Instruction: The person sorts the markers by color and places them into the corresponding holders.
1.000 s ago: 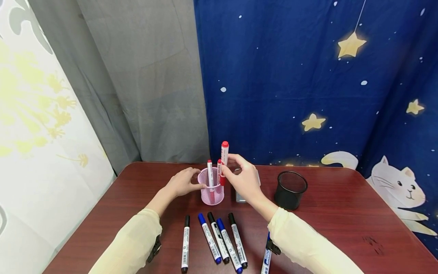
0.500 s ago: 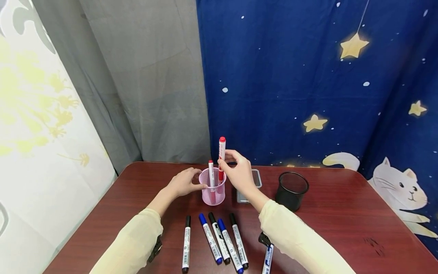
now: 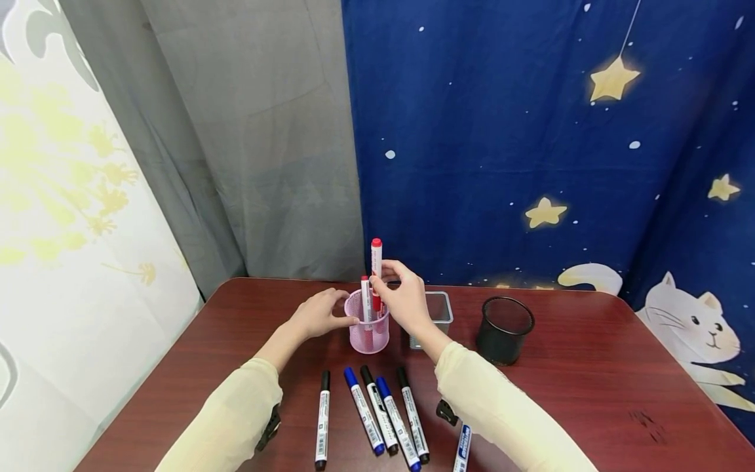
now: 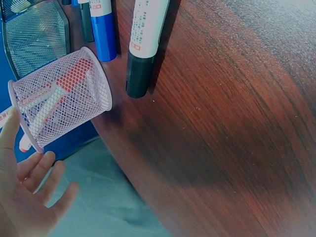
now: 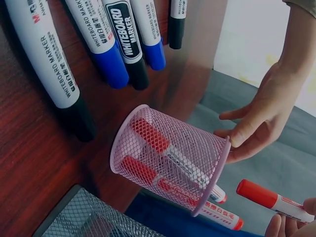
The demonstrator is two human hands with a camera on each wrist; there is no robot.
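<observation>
**Red-capped marker (image 3: 376,265) poised over pink mesh pen cup (image 3: 381,335)**

The right hand (image 3: 407,298) pinches the marker in its fingers, red cap downward, above the cup's mouth; the right wrist view shows the cap just clear of the rim. The left hand (image 3: 318,313) holds the rim lightly between thumb and fingers, which looks enough to stop the cup tipping.

To do this well, I would bring the marker in line with the cup's axis, lower it into the free part of the mouth, and let go only once the cap meets the base. The likeliest snag is the two red-capped markers (image 3: 366,296) standing cap-down inside: their ends poke above the rim and could catch the cap. The left thumb should keep to the outside.

Just right of the cup, a rectangular mesh box (image 5: 98,217) sits partly behind the right forearm; a black mesh cup (image 3: 501,344) stands farther right. Nearer on the surface (image 3: 230,331) lie a lone black-capped marker (image 3: 322,423), four blue- and black-capped markers (image 3: 377,408) and a blue-labelled marker (image 3: 463,449) partly under the right sleeve (image 3: 501,400), where it could get nudged.
</observation>
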